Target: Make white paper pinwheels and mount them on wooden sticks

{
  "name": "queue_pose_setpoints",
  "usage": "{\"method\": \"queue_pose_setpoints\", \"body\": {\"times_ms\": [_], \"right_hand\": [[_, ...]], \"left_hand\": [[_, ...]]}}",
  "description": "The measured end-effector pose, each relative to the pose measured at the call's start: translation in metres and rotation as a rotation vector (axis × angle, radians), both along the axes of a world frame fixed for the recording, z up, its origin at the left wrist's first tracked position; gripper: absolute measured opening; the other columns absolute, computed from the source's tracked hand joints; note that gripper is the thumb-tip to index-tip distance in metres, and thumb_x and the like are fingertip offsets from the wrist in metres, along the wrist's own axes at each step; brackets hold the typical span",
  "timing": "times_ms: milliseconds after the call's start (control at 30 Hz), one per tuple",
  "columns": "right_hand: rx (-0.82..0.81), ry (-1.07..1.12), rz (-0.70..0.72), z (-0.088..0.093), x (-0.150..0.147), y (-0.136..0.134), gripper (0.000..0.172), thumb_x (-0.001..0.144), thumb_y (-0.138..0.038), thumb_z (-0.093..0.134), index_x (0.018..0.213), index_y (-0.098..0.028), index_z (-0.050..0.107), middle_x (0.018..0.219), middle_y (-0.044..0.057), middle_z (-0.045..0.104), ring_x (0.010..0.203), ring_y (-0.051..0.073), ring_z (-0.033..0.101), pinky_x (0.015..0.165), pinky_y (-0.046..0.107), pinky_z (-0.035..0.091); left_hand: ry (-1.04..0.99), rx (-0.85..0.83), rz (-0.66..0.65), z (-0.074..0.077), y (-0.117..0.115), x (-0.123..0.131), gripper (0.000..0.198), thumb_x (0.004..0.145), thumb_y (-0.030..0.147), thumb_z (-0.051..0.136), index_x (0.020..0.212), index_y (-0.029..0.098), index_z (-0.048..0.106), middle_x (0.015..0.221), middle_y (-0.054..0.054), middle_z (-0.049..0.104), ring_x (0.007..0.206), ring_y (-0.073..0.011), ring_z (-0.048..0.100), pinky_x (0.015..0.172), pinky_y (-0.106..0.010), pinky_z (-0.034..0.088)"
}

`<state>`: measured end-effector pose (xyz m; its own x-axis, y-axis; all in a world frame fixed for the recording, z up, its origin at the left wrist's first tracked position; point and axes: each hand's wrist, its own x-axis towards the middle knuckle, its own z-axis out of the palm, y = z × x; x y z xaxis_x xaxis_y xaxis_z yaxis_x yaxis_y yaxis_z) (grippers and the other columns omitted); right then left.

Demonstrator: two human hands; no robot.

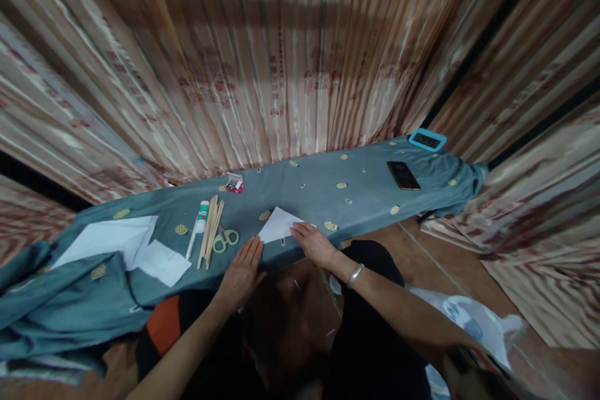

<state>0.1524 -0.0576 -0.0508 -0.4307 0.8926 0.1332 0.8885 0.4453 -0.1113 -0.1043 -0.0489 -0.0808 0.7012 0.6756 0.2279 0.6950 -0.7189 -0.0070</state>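
Observation:
A white sheet of paper folded to a triangle (280,223) lies on the grey-green cloth at the near edge of the table, its peak pointing away from me. My left hand (244,267) rests flat by its left corner, fingers stretched out and fingertips at the paper. On the right side, my right hand (313,244) lies with its fingers pressing on the paper's corner; a silver bracelet is on that wrist. Left of the paper are green-handled scissors (226,240), several wooden sticks (212,231) and a glue stick (202,215) with a green label.
White paper sheets (105,237) lie at the left by bunched cloth. A small red-and-clear box (235,183) sits near the back edge. A dark phone (403,175) and a blue-framed device (427,140) are at the right. Curtains (281,56) hang behind; a plastic bag (469,319) is on the floor.

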Motion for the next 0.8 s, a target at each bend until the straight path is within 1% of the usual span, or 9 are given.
{"method": "queue_pose_setpoints", "body": {"times_ms": [133,200,267,367,467,567,667,800], "right_hand": [[0.017,0.014,0.024,-0.005,0.001,-0.002,0.047,0.085,-0.001,0.043,0.131,-0.001,0.054,0.134,0.023,0.057,0.126,0.026,0.051,0.109,0.040,0.042],[0.028,0.025,0.044,-0.009,0.003,-0.003,0.048,0.084,0.000,0.040,0.130,-0.002,0.055,0.133,0.023,0.057,0.124,0.028,0.052,0.107,0.045,0.043],[0.039,0.038,0.070,-0.016,0.007,-0.002,0.051,0.084,0.001,0.037,0.131,-0.006,0.055,0.134,0.022,0.057,0.124,0.028,0.052,0.106,0.049,0.044],[0.118,0.050,0.090,-0.027,0.012,0.000,0.051,0.083,0.000,0.037,0.130,-0.007,0.056,0.132,0.019,0.060,0.122,0.027,0.054,0.105,0.046,0.046],[0.181,0.081,0.094,-0.037,0.016,0.001,0.051,0.085,-0.004,0.037,0.131,-0.011,0.056,0.130,0.016,0.062,0.121,0.025,0.055,0.102,0.047,0.048],[0.202,0.126,0.063,-0.041,0.015,-0.001,0.047,0.087,-0.009,0.037,0.129,-0.013,0.058,0.127,0.015,0.063,0.120,0.026,0.056,0.100,0.048,0.049],[0.224,0.173,0.017,-0.040,0.011,-0.004,0.042,0.090,-0.015,0.037,0.123,-0.014,0.062,0.125,0.014,0.065,0.118,0.027,0.057,0.100,0.049,0.048],[0.267,0.275,-0.072,-0.035,0.004,-0.004,0.034,0.094,-0.028,0.041,0.109,-0.015,0.069,0.115,0.014,0.069,0.108,0.027,0.062,0.097,0.049,0.048]], "left_hand": [[0.035,-0.067,0.057,0.008,-0.015,-0.004,0.065,0.084,0.022,0.056,0.142,0.002,0.035,0.150,-0.024,0.038,0.141,-0.0334,0.034,0.113,-0.048,0.035],[0.047,-0.106,0.084,0.011,-0.022,-0.004,0.067,0.085,0.023,0.057,0.144,0.002,0.033,0.152,-0.024,0.036,0.142,-0.0327,0.032,0.115,-0.048,0.032],[0.048,-0.132,0.100,0.012,-0.027,-0.004,0.068,0.085,0.025,0.056,0.144,0.002,0.032,0.153,-0.024,0.033,0.145,-0.0313,0.027,0.116,-0.047,0.029],[0.042,-0.143,0.124,0.010,-0.031,-0.002,0.069,0.087,0.027,0.054,0.146,0.002,0.029,0.154,-0.024,0.031,0.146,-0.0302,0.024,0.117,-0.046,0.026],[0.040,-0.133,0.130,0.007,-0.033,0.001,0.066,0.087,0.023,0.050,0.146,0.001,0.028,0.154,-0.025,0.031,0.146,-0.0291,0.023,0.117,-0.047,0.023],[0.039,-0.121,0.150,0.006,-0.036,0.003,0.062,0.088,0.019,0.045,0.145,0.001,0.030,0.153,-0.024,0.033,0.145,-0.0282,0.026,0.117,-0.046,0.022],[0.025,-0.119,0.176,0.005,-0.040,0.006,0.060,0.090,0.018,0.043,0.146,0.003,0.029,0.154,-0.022,0.033,0.146,-0.0267,0.026,0.117,-0.044,0.021],[-0.041,-0.174,0.187,0.004,-0.042,0.008,0.066,0.090,0.030,0.050,0.146,0.003,0.029,0.156,-0.020,0.030,0.146,-0.0290,0.023,0.118,-0.044,0.018]]}}
